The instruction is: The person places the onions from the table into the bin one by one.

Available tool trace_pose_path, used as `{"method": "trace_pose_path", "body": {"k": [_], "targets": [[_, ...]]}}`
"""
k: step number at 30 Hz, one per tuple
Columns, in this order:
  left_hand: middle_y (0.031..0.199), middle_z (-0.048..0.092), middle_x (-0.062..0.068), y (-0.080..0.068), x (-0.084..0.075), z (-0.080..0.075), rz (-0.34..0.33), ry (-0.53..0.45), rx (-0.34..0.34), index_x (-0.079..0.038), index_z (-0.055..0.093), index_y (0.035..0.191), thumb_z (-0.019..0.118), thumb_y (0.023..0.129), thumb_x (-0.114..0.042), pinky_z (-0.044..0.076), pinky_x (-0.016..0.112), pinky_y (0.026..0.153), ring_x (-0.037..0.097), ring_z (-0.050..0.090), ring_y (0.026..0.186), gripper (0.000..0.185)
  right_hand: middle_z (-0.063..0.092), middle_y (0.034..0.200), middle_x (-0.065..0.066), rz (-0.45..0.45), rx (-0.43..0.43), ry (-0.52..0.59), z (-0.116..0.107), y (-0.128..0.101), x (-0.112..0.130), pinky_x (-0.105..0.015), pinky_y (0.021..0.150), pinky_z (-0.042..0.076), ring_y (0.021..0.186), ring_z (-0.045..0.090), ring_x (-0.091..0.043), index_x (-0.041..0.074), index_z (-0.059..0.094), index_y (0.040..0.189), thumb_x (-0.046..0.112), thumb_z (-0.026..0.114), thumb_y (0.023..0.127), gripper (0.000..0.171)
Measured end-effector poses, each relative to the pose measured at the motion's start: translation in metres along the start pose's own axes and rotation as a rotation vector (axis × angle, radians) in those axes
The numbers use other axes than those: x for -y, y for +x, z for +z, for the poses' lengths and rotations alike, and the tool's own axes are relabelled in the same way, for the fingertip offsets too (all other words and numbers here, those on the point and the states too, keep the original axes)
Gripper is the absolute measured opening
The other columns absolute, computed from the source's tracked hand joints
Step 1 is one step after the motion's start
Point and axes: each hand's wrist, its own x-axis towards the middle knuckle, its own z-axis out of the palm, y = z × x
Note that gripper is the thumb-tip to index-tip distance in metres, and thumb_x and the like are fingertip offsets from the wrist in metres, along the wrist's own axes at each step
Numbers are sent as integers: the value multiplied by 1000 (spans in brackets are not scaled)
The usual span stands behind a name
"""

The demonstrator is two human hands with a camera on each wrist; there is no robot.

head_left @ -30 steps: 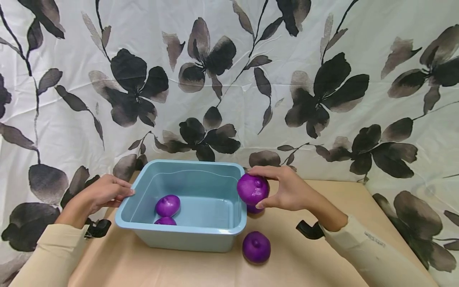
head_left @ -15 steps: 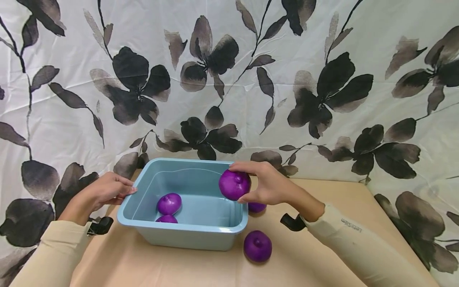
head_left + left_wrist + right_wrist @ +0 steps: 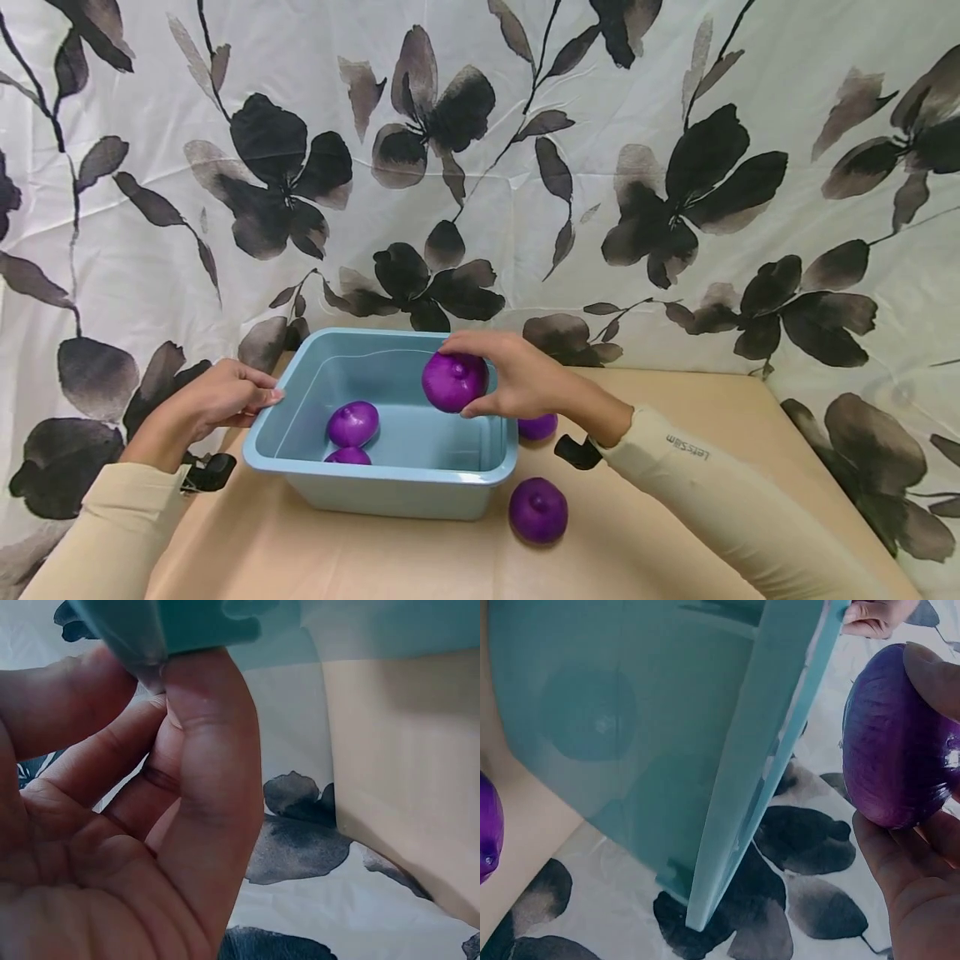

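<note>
Your left hand (image 3: 213,404) steadies the blue tub (image 3: 390,486) at its left rim, fingertips (image 3: 199,705) pinching the lip as the left wrist view shows; that light pinch looks enough, so avoid pulling the tub toward you. Inside the tub, near the left wall, two purple onions (image 3: 352,423) lie close together, one partly hidden behind the near wall, and the floor to their right is bare. Your right hand (image 3: 517,379) grips a third onion (image 3: 453,381) from the side and above, fingers curled round it, and holds it over the tub, just inside the right wall and below the back rim. To do this part well, I would lower it toward the bare floor to the right of the two onions and let go only when it is close to the bottom, since a round onion is likely to roll and knock the others. Outside the tub, on the tan table (image 3: 675,533), one onion (image 3: 537,426) sits just beside the right wall, partly hidden by your wrist, and another (image 3: 537,510) lies near the front right corner.
</note>
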Motion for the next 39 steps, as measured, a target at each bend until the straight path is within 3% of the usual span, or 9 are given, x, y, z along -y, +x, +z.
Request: {"method": "trace_pose_path", "body": {"k": [12, 24, 39], "targets": [[77, 66, -4, 3, 5, -2, 3, -45, 26, 20, 52, 140, 63, 102, -12, 60, 27, 68, 8, 64, 75, 51, 63, 143, -2, 56, 130, -94, 17, 32, 17, -39, 107, 55, 132, 61, -21, 13, 62, 141, 24, 94, 76, 73], [82, 67, -1, -1, 0, -6, -21, -7, 22, 17, 51, 142, 63, 102, -15, 59, 28, 69, 11, 64, 78, 53, 66, 138, -4, 91, 138, -64, 23, 55, 27, -38, 103, 56, 124, 63, -21, 10, 62, 139, 24, 95, 75, 73], [79, 65, -2, -3, 1, -4, -19, -29, 2, 16, 52, 142, 64, 101, -14, 60, 27, 69, 10, 65, 77, 52, 62, 139, -6, 170, 255, -103, 40, 82, 26, -35, 101, 55, 123, 60, -21, 14, 57, 148, 29, 86, 84, 72]]}}
